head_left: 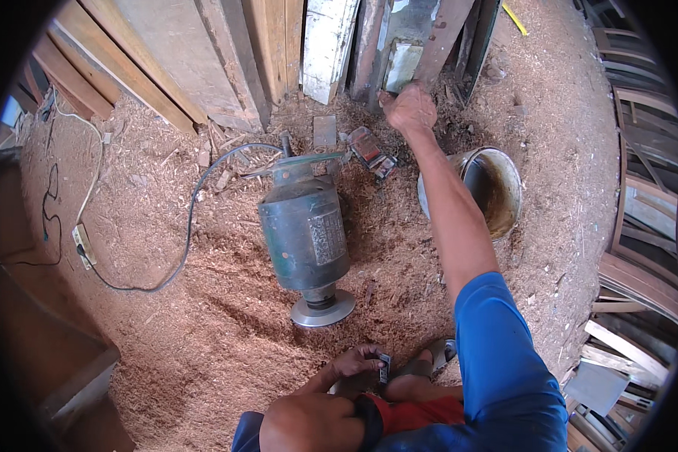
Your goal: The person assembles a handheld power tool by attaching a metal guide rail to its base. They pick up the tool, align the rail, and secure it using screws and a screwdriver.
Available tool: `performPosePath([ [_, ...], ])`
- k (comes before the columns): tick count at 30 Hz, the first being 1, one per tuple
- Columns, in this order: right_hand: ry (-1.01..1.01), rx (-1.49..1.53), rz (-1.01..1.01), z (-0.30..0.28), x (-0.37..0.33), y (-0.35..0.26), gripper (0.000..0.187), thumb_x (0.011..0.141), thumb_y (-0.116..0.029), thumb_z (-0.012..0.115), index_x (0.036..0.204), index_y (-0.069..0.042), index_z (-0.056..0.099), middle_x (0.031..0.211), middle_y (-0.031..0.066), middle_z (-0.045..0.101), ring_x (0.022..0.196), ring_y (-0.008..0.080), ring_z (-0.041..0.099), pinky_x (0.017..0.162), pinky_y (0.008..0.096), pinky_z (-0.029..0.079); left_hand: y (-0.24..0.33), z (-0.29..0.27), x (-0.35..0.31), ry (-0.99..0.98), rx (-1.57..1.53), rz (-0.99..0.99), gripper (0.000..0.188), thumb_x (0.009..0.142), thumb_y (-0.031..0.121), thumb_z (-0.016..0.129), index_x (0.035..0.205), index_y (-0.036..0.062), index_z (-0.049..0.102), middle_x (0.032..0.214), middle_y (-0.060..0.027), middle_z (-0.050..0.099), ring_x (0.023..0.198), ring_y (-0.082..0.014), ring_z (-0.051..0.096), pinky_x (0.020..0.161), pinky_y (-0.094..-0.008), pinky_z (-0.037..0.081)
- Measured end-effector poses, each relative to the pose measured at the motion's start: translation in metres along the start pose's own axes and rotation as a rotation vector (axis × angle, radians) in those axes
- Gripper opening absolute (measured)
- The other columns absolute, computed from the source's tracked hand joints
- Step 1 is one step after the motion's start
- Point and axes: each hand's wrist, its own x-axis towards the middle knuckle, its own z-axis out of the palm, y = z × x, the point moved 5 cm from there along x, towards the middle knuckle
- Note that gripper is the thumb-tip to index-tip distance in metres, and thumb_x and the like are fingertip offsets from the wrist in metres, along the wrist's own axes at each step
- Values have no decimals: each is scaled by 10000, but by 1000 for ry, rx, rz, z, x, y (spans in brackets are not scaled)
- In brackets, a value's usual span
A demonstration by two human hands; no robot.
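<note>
My right arm stretches far forward, and my right hand [412, 111] is closed low against the upright boards. What it grips, if anything, I cannot make out. Just beyond it a pale rectangular block [404, 65] leans on the boards. Close to my body, my left hand [356, 361] pinches a small rectangular grey-and-black piece [384, 368] by its edge. Between the hands lies a large green-grey electric motor [301, 226] on its side, a round metal disc [324, 309] on its near end. A small clear-and-red packet [371, 151] rests beyond the motor.
Under my right forearm is a stained metal bucket [507, 169]. A dark cable [190, 218] runs from the motor to a power strip [84, 245] at left. Wood shavings cover the floor [181, 339]. Upright planks [267, 53] line the back; stacked frames [640, 203] fill the right side.
</note>
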Motion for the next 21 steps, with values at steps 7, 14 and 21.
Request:
performPosePath([
  [7,8,58,-27,2,1,0,655,848,-472,719,1219,53,591,1126,229,687,1101,359,659,930,425,529,-7,-2,-1,-7,-46,12,144,944,64,654,1087,52,644,960,34,656,890,-66,592,795,-252,492],
  [14,50,10,-13,14,17,6,577,837,-479,736,1095,34,679,1088,237,696,1042,386,671,893,438,533,-2,0,1,16,-35,-19,153,948,71,652,1100,50,647,958,35,653,865,-61,589,769,-249,490],
  [21,125,81,-91,8,-3,-1,572,851,-466,720,1088,50,650,1049,267,692,1025,387,680,885,445,546,-4,1,-2,-15,-59,7,156,950,72,646,1104,49,649,962,27,658,881,-61,590,775,-250,488],
])
